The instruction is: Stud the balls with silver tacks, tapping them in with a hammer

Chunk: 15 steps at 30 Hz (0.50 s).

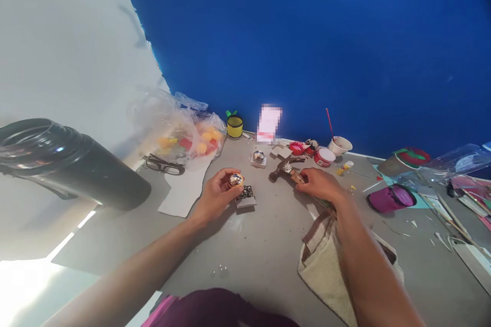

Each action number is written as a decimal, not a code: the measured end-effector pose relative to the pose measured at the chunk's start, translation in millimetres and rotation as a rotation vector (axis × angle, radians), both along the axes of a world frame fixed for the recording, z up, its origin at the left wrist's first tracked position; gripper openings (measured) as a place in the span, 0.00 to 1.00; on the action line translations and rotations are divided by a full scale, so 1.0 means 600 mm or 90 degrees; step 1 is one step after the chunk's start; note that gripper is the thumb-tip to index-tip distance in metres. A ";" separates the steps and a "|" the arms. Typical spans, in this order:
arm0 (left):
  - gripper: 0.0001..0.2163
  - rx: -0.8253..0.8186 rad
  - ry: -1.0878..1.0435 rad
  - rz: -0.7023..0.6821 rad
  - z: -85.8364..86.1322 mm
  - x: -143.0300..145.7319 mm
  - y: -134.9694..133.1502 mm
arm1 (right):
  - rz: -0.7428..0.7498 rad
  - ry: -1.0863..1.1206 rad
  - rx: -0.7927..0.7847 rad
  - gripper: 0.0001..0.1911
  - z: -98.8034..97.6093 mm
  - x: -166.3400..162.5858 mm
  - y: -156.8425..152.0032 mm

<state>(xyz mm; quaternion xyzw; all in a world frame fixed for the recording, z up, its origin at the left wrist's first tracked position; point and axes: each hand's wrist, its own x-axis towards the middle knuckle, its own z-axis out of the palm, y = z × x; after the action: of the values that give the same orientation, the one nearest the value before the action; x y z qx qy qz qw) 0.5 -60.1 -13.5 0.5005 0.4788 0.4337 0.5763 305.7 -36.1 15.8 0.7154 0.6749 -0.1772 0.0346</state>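
My left hand (221,191) is closed around a small shiny silver ball (236,179) with a golden sheen. Just beneath it on the grey table is a small open box (246,196) of glittering silver bits. On the right, my right hand (318,184) has its fingers on the handle of a hammer (287,168). The hammer's dark head points left, and the hand hides part of the handle. Behind the box, another shiny silver ball (259,156) sits on a small clear-and-white base. A beige cloth (322,271) lies under my right forearm.
At left stand a large dark bottle (80,163), glasses (164,164), white paper (184,189) and a plastic bag (187,127) of colourful pieces. Toward the blue wall are a yellow pot (235,126), a paint tub (324,156) and a paper cup (340,146). A purple pot (391,198) lies right.
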 end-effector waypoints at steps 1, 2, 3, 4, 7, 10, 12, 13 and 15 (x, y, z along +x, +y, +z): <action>0.19 -0.003 -0.005 0.000 -0.002 -0.001 0.002 | 0.009 0.013 0.031 0.06 0.012 -0.004 -0.006; 0.19 -0.005 -0.010 -0.002 -0.004 -0.002 0.003 | 0.023 0.031 0.074 0.06 0.024 -0.010 -0.014; 0.20 -0.008 -0.016 -0.006 -0.006 -0.002 0.004 | 0.043 0.060 0.130 0.07 0.035 -0.018 -0.023; 0.21 -0.010 -0.021 -0.011 -0.009 -0.003 0.006 | 0.062 0.099 0.195 0.08 0.044 -0.027 -0.032; 0.21 -0.016 -0.014 -0.020 -0.013 -0.004 0.007 | 0.122 0.269 0.332 0.06 0.055 -0.064 -0.060; 0.21 -0.017 0.009 -0.023 -0.012 -0.004 0.007 | 0.171 0.325 0.308 0.06 0.044 -0.101 -0.077; 0.21 -0.024 0.008 -0.028 -0.010 -0.003 0.006 | 0.202 0.309 0.278 0.07 0.035 -0.114 -0.079; 0.21 -0.030 0.000 -0.030 -0.009 -0.003 0.006 | 0.203 0.305 0.278 0.07 0.033 -0.117 -0.079; 0.21 -0.038 -0.026 -0.031 -0.006 -0.003 0.006 | 0.175 0.319 0.313 0.08 0.032 -0.115 -0.077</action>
<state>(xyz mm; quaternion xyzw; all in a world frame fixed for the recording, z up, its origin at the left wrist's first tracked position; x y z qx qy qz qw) -1.1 -56.5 -17.3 0.4859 0.4674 0.4149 0.6110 236.8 -82.2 34.8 0.5397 0.7746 -0.1730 -0.2808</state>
